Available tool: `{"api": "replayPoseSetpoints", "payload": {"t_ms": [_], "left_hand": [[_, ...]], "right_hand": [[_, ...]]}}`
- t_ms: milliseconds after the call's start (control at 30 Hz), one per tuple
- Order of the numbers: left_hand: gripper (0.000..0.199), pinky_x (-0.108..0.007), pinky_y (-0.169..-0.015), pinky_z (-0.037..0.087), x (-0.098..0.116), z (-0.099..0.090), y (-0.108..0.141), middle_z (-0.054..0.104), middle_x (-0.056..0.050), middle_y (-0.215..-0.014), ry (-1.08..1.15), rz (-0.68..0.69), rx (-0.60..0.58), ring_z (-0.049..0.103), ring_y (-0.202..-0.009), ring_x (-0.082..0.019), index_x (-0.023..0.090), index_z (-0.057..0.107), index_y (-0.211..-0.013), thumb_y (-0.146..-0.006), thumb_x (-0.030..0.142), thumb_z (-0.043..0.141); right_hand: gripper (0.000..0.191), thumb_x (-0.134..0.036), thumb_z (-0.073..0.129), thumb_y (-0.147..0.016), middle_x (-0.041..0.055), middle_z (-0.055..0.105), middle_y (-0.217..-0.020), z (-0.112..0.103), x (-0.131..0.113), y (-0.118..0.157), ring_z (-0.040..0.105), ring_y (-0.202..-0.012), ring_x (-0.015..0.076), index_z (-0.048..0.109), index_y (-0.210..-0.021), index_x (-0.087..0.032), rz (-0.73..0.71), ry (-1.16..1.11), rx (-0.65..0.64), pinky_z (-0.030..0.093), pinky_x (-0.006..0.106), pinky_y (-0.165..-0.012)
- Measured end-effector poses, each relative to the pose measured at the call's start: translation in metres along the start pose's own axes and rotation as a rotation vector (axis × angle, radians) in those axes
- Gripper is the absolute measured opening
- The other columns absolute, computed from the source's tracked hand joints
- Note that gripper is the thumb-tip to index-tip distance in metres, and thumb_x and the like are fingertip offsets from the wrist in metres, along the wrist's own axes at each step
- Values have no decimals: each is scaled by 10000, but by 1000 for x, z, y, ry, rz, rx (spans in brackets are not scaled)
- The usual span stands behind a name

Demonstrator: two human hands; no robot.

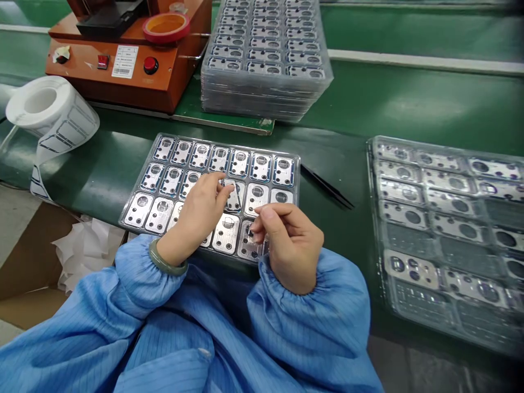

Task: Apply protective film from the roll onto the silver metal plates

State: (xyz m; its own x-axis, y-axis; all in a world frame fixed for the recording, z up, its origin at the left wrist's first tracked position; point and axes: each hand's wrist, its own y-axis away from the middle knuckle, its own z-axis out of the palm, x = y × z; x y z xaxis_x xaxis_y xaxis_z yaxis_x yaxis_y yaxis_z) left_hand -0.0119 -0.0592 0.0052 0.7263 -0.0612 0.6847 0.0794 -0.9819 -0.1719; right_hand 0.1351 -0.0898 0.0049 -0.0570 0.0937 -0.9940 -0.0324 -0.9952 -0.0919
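A clear plastic tray [297, 180] filled with rows of small silver metal plates lies before me. My left hand [202, 207] reaches over its middle, thumb and fingers closed on the edge of one metal plate [232, 197], which sits tilted in its pocket. To the right, my right hand [290, 237] hovers over the tray's near right corner with thumb and forefinger pinched. Whatever is in that pinch is too small to make out. Black tweezers [327, 186] rest on the green table just beyond the tray's right side.
At the right lies a second, partly filled tray [413, 234]. A tall stack of filled trays [266, 90] stands behind. An orange machine [118, 71] carries a roll of tape [166, 27]. A label roll [45, 106] and a cardboard box [28, 262] with white paper are at the left.
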Motion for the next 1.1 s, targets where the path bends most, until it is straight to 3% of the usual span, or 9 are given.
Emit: {"api": "replayPoseSetpoints", "payload": {"t_ms": [100, 200, 400, 500, 600, 733, 933, 1100], "left_hand": [[296, -361, -781, 494, -2, 1, 6, 580, -122, -1059, -73, 77, 11, 593, -796, -172, 118, 553, -1153, -877, 226, 557], [266, -350, -772, 508, -3, -3, 19, 571, -124, -1086, -94, 206, -23, 593, -834, -174, 134, 546, -1155, -910, 222, 493], [221, -405, -892, 490, 0, 0, 38, 628, -125, -1096, -127, 560, -125, 567, -1037, -237, 135, 593, -1084, -920, 242, 490], [275, -442, -982, 445, 4, 5, 41, 594, -130, -1245, -162, 649, -225, 509, -1195, -273, 140, 575, -1147, -908, 265, 520], [317, -486, -1051, 381, 8, 10, 41, 540, -116, -1347, -218, 679, -300, 441, -1292, -288, 159, 545, -1209, -905, 246, 525], [261, -550, -1097, 300, 9, 13, 41, 585, -88, -1304, -229, 664, -342, 475, -1277, -259, 181, 559, -1173, -943, 227, 444], [227, -599, -1106, 244, 7, 13, 43, 637, -100, -1173, -225, 654, -292, 547, -1183, -237, 164, 580, -1109, -944, 221, 435], [188, -623, -1116, 197, 8, 8, 51, 645, -72, -1074, -258, 648, -253, 569, -1108, -230, 167, 598, -1044, -914, 262, 501]], "right_hand": [[182, -366, 622, -850, -28, 584, -576, 0, 1, 0, 505, -446, 94, 642, -777, -200, -27, -11, 48, 442, 231, -435], [175, -359, 609, -851, -26, 574, -565, 1, -2, 1, 492, -436, 100, 630, -772, -205, -60, -10, 104, 422, 242, -419], [113, -277, 572, -841, -31, 528, -521, 5, -7, -1, 436, -393, 99, 602, -760, -205, -172, -4, 440, 349, 254, -376], [117, -250, 569, -824, -41, 509, -496, 3, -10, -3, 419, -373, 90, 596, -724, -195, -215, -88, 488, 305, 242, -354], [122, -243, 580, -820, -40, 513, -496, -5, -13, -4, 412, -368, 90, 608, -713, -193, -195, -113, 478, 294, 245, -359], [99, -236, 609, -813, -31, 542, -518, -20, -12, -1, 427, -387, 101, 633, -724, -199, -175, -34, 525, 295, 254, -371], [111, -264, 635, -807, -38, 567, -534, -33, 5, 2, 447, -396, 85, 642, -747, -170, -53, 36, 498, 347, 226, -384], [146, -306, 630, -835, -44, 581, -554, -30, 9, 5, 479, -417, 86, 645, -774, -174, -93, 160, 472, 388, 220, -404]]}}
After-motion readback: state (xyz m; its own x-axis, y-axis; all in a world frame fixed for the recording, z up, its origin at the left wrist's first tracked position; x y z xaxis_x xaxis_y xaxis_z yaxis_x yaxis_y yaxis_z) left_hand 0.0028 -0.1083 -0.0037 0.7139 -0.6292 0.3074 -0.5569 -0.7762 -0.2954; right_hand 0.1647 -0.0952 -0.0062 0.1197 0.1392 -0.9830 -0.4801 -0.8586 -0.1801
